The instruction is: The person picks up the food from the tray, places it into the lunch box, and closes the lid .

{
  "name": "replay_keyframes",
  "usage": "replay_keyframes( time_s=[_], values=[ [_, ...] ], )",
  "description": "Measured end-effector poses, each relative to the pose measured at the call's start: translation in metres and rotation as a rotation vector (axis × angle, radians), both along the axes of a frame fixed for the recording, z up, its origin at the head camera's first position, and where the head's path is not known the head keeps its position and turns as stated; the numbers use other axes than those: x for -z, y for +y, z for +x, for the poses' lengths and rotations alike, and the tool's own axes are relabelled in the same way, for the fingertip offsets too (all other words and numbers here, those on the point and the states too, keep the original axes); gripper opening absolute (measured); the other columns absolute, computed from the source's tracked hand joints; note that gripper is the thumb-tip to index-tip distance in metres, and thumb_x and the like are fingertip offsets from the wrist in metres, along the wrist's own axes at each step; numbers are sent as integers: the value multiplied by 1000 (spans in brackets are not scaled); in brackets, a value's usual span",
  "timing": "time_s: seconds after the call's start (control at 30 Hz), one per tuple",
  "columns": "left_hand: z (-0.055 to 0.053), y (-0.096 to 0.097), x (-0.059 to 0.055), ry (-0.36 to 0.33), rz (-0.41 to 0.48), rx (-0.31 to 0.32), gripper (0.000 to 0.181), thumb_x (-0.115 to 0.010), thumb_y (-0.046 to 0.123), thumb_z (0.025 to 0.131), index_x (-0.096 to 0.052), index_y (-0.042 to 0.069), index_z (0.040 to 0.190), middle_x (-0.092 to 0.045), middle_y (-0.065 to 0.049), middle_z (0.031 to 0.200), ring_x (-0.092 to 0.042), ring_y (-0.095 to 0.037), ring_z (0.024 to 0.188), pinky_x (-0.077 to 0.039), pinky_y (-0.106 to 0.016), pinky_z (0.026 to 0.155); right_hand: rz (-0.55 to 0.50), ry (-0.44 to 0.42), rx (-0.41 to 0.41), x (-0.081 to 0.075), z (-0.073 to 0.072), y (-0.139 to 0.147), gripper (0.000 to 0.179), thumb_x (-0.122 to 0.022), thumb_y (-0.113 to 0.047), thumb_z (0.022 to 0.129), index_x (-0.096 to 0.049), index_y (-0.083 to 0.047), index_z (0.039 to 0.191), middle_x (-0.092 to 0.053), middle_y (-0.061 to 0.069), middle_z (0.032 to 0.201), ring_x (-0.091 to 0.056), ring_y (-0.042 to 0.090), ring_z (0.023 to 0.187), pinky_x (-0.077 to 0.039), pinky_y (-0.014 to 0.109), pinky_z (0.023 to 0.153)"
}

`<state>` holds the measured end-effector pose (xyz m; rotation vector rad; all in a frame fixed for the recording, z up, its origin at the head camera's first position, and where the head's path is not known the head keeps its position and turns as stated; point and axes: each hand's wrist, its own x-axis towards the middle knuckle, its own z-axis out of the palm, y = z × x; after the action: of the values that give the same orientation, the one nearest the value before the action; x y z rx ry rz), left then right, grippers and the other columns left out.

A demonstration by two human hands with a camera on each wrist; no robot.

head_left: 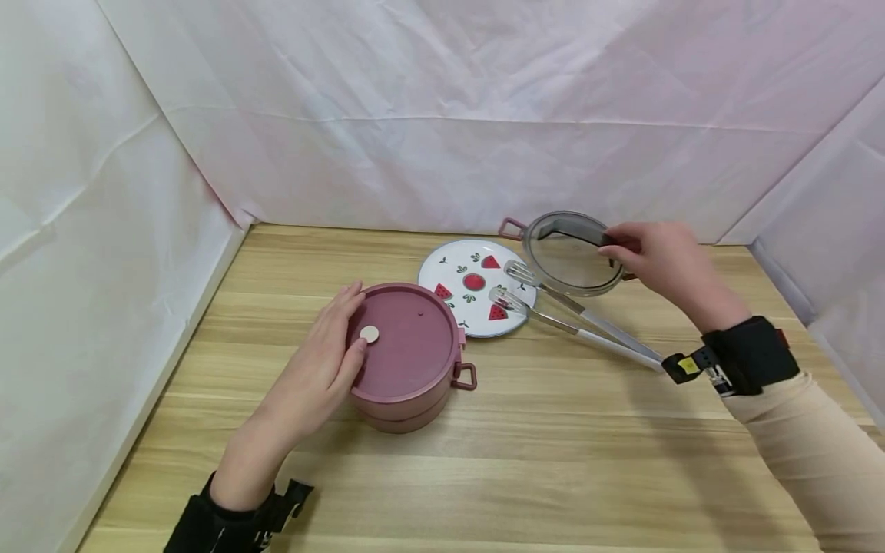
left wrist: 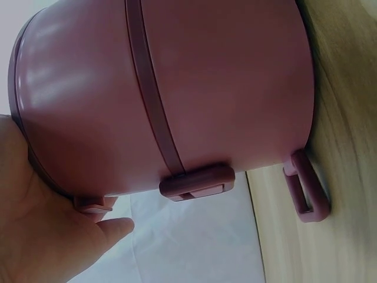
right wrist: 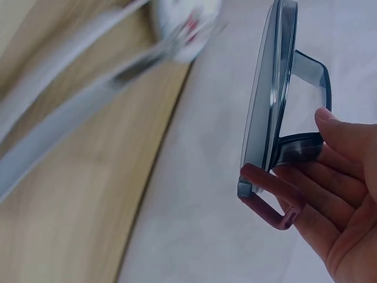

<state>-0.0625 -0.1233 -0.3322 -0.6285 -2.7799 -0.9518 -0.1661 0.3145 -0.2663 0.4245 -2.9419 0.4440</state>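
Note:
A mauve round two-tier lunch box (head_left: 408, 346) with a round white button (head_left: 369, 334) on its lid stands on the table. My left hand (head_left: 321, 349) rests against the left edge of that lid, its thumb close to the button. In the left wrist view the lunch box (left wrist: 218, 82) shows a dark band, a clip and a loop handle, and the left thumb (left wrist: 115, 230) sticks out past the lid's edge. My right hand (head_left: 667, 261) pinches the dark handle of a clear round lid (head_left: 574, 257), which is raised and tilted with mauve side loops (right wrist: 274, 215).
A white plate (head_left: 449, 269) with a watermelon pattern lies behind the lunch box. Metal tongs (head_left: 608, 334) with pale handles rest with their fork-like tips over the plate. White cloth walls (head_left: 415, 169) border the wooden table (head_left: 525, 476) at the back and sides.

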Motion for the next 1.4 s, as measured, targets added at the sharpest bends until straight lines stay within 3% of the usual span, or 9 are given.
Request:
replay_keyframes(
  time_s=[0.27,0.4,0.6,0.77,0.87,1.07,1.3,1.4],
  values=[
    [0,1,2,9,9,-26,61,-43,24,106,-19,7,159,-23,-11,166,-24,-30,153,-26,-53,123,-12,61,-152,-24,23,-63,20,-69,-20,95,-73,-9,110,-77,8,96,-73,20,82,-58,39,70],
    [3,-3,-2,-1,7,-55,71,-50,32,105,-12,12,161,-24,-13,165,-28,-32,151,-29,-56,120,-41,67,-222,-31,34,-89,21,-71,-20,93,-74,-9,111,-77,7,101,-74,20,90,-60,38,75],
    [10,-15,-14,89,30,-93,72,-55,29,102,-15,18,161,-26,-8,166,-31,-32,150,-33,-59,116,-51,94,-348,-34,43,-127,25,-74,-22,90,-75,-8,111,-78,5,99,-74,15,89,-58,34,72],
    [12,-23,-16,201,50,-88,72,-60,20,99,-21,20,160,-29,-6,165,-33,-30,149,-31,-50,121,-28,112,-443,-34,50,-157,24,-74,-26,91,-75,-10,109,-78,1,97,-70,9,77,-56,33,73],
    [13,-26,-17,245,29,-84,74,-63,15,97,-23,21,160,-30,-6,164,-36,-30,147,-33,-50,120,3,128,-460,-33,53,-172,27,-75,-29,90,-75,-11,110,-78,0,97,-69,12,79,-55,34,72],
    [18,-33,-18,243,-1,-102,76,-67,13,95,-28,24,159,-40,-6,159,-43,-32,142,-40,-57,111,36,96,-474,-29,59,-191,30,-74,-32,90,-75,-12,112,-77,-1,101,-71,15,84,-57,36,77],
    [18,-39,-16,273,-17,-73,68,-69,7,92,-41,20,153,-60,-6,140,-62,-26,117,-49,-49,98,24,93,-483,-20,64,-198,28,-75,-31,90,-76,-11,109,-77,-2,99,-71,11,83,-57,31,75],
    [17,-41,-13,259,-14,-64,59,-69,7,92,-51,19,147,-63,-5,134,-63,-25,116,-51,-46,95,25,97,-480,-19,65,-197,29,-76,-33,88,-76,-12,108,-77,-3,98,-70,10,83,-57,30,75]
  ],
)
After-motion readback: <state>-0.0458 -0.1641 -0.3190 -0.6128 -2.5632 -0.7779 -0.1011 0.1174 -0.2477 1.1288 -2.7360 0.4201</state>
